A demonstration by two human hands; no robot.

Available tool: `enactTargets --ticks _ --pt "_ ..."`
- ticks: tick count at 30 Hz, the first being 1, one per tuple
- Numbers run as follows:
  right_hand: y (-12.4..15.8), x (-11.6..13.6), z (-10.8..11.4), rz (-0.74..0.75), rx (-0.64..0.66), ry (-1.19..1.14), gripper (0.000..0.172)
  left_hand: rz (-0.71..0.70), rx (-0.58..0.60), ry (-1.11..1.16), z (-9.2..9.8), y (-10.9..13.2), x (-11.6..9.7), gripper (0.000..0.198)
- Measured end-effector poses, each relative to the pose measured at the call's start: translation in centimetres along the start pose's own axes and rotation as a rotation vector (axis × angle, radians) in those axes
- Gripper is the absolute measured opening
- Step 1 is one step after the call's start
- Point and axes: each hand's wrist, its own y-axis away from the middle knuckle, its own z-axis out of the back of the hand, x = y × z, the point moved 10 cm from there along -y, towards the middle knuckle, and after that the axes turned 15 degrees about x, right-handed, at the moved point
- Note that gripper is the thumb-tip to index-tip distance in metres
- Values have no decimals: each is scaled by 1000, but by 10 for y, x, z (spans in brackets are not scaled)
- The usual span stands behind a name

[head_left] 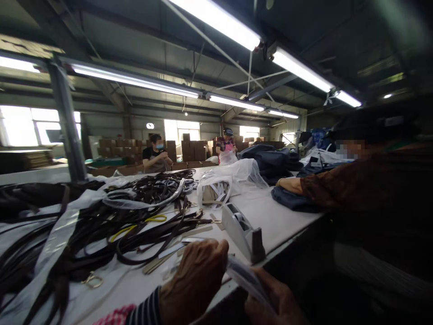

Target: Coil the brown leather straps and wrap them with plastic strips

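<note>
My left hand (199, 275) is closed, its back to the camera, over the near edge of the table. Its fingertips are hidden, so what they hold does not show. Between both hands lies a clear plastic sleeve (244, 276), one end right beside the left fist. My right hand (274, 300), low in the view and partly in shadow, grips this sleeve between thumb and fingers. Just beyond the hands stands a grey tape dispenser (241, 232). Beside the left hand are flat beige strips (158, 263) and a gold-coloured metal clasp (92, 280).
Dark straps (152, 189) heap across the left of the white table (270, 221). A clear bag (214, 192) of pale strips sits behind the dispenser. At right, a co-worker's arm (292, 185) rests on dark folded fabric (294, 201). Two people are farther back.
</note>
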Motion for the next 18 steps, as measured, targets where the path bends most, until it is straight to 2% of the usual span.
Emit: enactTargets --ticks 2,4,6,8,13,18 --pt "-3 12 22 64 -38 66 38 2 163 212 -3 -4 19 11" --pt "-8 19 44 113 -56 196 33 -5 431 640 -19 -2 35 32" --pt "-16 27 58 172 -56 349 31 -21 562 1054 -29 4 42 41" --pt "-24 36 65 233 -66 483 32 -16 566 1277 -36 10 52 44" --pt "-36 48 65 325 -51 652 33 40 631 1366 -68 31 64 44" --pt "-34 44 42 345 35 823 30 12 641 1478 -64 35 53 45"
